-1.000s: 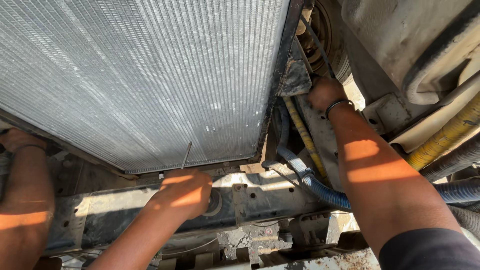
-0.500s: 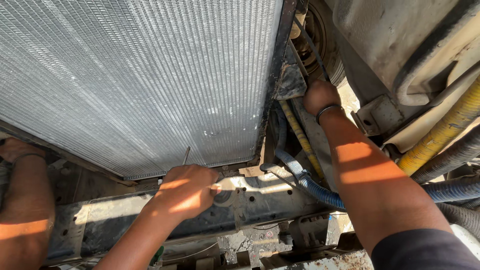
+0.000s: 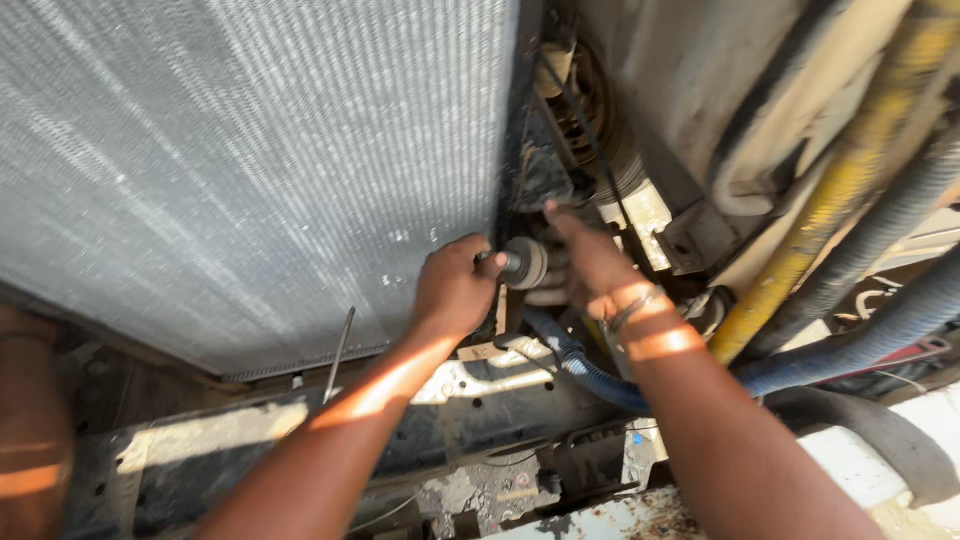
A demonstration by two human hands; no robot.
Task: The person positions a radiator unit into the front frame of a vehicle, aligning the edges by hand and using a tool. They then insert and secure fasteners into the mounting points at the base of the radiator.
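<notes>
At frame centre, head view:
Left hand (image 3: 455,285): fingers curled around the round grey rubber mount (image 3: 524,263).
Right hand (image 3: 590,262): fingers spread, touching the mount's far side.
Mount: beside the radiator (image 3: 250,160) edge, above the blue hose (image 3: 590,365).

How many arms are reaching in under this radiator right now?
3: the left hand and right hand meet at a round rubber mount; another person's forearm sits at far left. Others may be hidden.
</notes>
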